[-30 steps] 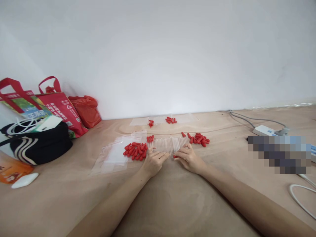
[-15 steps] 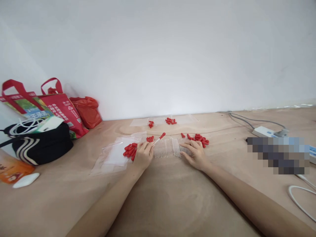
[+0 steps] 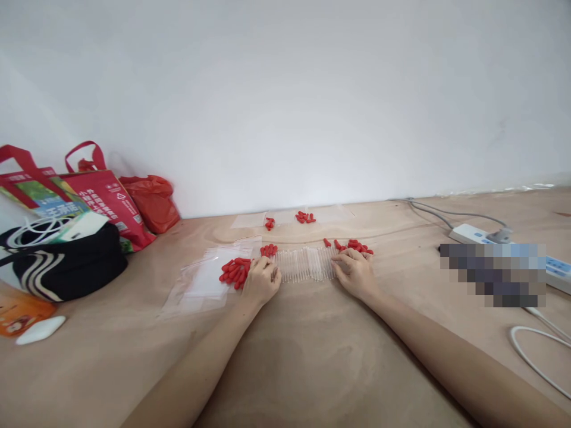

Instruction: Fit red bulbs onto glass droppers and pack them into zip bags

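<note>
A row of clear glass tubes lies side by side between my hands. At the row's left end my left hand is closed low over the droppers with red rubber bulbs, its fingertips pressed together around a dropper mostly hidden beneath them. My right hand pinches at the right end of the row, thumb and forefinger on a glass tube. Loose red bulbs are heaped on clear plastic bags beside my left hand. More red bulbs lie just beyond my right hand.
Farther back, flat clear bags and small groups of red bulbs lie near the wall. Shopping bags and a black pouch stand at left. A power strip with cables lies at right.
My left hand has lowered the dropper it held up to the left end of the row. My right thumb and forefinger have closed together at the right end. The view has shifted slightly.
</note>
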